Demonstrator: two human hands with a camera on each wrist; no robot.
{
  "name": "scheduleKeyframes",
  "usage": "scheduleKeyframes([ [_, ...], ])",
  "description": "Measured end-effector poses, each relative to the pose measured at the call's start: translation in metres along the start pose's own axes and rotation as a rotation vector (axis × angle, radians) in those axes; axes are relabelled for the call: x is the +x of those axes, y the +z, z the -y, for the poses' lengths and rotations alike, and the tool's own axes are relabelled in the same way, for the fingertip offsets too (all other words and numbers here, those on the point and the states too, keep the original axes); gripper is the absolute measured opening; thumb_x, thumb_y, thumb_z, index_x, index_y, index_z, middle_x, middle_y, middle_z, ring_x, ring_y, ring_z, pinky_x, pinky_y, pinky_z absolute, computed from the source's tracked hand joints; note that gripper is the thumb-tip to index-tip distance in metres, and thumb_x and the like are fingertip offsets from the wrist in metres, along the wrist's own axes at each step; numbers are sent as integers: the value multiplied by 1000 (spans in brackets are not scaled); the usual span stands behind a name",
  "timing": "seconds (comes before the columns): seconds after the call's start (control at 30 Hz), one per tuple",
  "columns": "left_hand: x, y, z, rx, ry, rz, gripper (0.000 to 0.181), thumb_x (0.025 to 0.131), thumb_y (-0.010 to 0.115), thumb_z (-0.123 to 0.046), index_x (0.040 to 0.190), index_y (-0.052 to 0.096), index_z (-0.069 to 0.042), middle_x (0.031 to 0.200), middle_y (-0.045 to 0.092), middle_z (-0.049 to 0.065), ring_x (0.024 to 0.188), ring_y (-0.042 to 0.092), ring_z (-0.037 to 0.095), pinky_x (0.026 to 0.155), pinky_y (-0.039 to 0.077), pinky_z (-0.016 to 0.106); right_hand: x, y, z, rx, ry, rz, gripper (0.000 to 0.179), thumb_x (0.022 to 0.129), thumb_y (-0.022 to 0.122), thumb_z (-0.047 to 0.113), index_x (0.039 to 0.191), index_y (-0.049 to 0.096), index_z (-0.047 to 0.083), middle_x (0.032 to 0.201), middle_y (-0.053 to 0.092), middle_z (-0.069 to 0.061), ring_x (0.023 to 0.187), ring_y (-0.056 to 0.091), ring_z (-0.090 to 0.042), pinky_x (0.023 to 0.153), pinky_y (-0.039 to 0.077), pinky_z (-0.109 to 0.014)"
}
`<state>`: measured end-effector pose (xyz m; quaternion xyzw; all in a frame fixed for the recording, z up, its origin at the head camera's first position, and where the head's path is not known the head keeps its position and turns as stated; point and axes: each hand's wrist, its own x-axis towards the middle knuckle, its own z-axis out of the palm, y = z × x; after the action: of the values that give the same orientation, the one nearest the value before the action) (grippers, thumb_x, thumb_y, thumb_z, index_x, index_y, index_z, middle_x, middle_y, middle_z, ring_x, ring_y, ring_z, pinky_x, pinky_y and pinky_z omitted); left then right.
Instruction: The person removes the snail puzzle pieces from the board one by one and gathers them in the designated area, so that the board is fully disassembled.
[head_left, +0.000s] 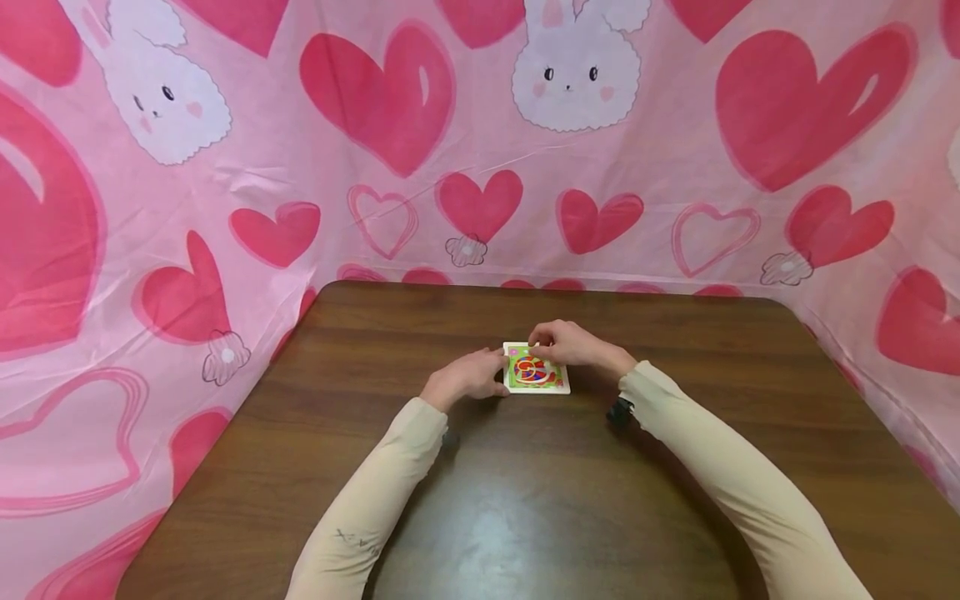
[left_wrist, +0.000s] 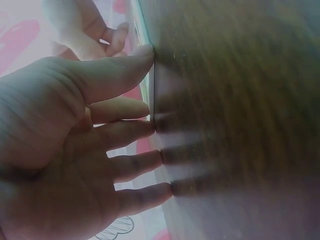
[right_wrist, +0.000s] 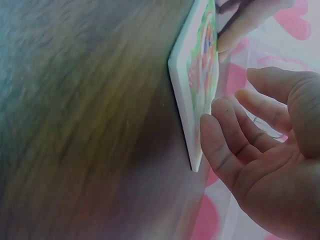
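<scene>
On the dark brown wood-grain tabletop [head_left: 487,500], a thin square white-edged board w/ a multicolored picture [head_left: 534,372] lies flat. My L hand [head_left: 471,375], fingers approx. straight, touches its left edge; my R hand [head_left: 576,343], loosely curved w/ nothing visibly gripped, is over its far right part.

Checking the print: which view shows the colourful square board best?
Head: the board shows most of its patterned top from above. Right wrist shows it slanted and blurred; left wrist catches only a thin strip, edge-on.

Right hand [right_wrist: 272,145], fingers loosely bent, near a colourful white-edged board [right_wrist: 198,82] on brown table [right_wrist: 100,120].
</scene>
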<state>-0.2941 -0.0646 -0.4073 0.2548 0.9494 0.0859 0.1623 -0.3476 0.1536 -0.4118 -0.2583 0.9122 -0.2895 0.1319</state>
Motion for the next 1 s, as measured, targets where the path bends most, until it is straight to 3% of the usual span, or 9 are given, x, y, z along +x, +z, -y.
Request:
scheduleKeyframes([
  [0.37, 1, 0, 3, 1, 22, -2, 59, 91, 68, -38, 143, 51, -14, 155, 41, 9, 142, 39, 33, 115, 32, 50, 11, 10, 4, -110, -24, -10, 24, 90, 69, 22, 110, 68, 8, 91, 69, -6, 79, 58, -17, 72, 46, -29],
  [0.53, 4, 0, 2, 5, 33, -6, 59, 91, 69, -38, 142, 52, -14, 153, 43, 9, 139, 41, 33, 114, 33, 50, 12, 12, 4, -146, 12, -3, 28, 91, 69, 23, 115, 68, 9, 92, 69, -5, 82, 58, -17, 76, 47, -32],
  [0.83, 6, 1, 2, 57, 57, -18, 57, 91, 69, -39, 140, 53, -14, 146, 50, 8, 130, 50, 29, 109, 40, 47, 15, 13, 4, -146, 29, 2, 32, 92, 68, 23, 121, 69, 8, 109, 72, -9, 91, 58, -19, 84, 48, -37],
  [1.0, 5, 1, 2, 37, 26, 6, 60, 92, 67, -39, 144, 49, -16, 155, 41, 7, 141, 40, 32, 113, 34, 49, 14, 14, 4, -131, 24, 1, 30, 92, 67, 23, 118, 70, 10, 116, 70, -10, 95, 57, -21, 86, 48, -39],
])
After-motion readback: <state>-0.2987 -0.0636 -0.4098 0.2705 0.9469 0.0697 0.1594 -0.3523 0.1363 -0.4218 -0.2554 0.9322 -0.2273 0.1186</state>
